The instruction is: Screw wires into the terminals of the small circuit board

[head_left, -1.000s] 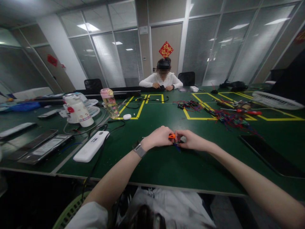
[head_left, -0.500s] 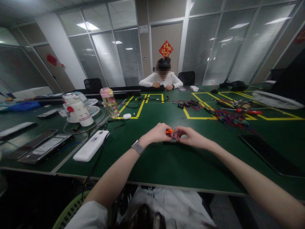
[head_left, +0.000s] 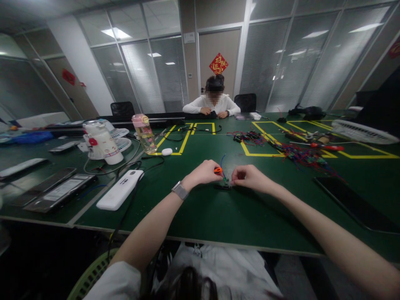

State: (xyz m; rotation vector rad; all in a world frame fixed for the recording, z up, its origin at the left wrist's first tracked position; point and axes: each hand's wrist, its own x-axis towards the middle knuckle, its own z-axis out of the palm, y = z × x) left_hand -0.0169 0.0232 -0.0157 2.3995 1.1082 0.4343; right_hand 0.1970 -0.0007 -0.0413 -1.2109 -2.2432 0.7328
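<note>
My left hand [head_left: 206, 171] is closed on a small orange tool [head_left: 218, 170], its exact kind unclear. By its fingertips a thin blue wire [head_left: 223, 163] sticks up from a tiny green part [head_left: 225, 179], perhaps a circuit board. Just to the right, my right hand [head_left: 248, 178] is closed in a pinch, thumb against fingers, at the edge of the green part. Whatever lies in that pinch is too small to make out. Below the fingertips, a short black piece [head_left: 222, 187] lies on the green table [head_left: 200, 216].
On the left are a white power bank [head_left: 120, 190], a pink-lidded bottle [head_left: 144, 134], a white bottle [head_left: 109, 143] and cables. A tangle of wires [head_left: 296, 154] and a dark tablet-like slab [head_left: 353, 202] lie right. A person [head_left: 215, 102] sits opposite.
My hands have moved slightly apart. The blue wire, earlier looped between my fingers, now stands up free, and the green part and black piece show more clearly.
</note>
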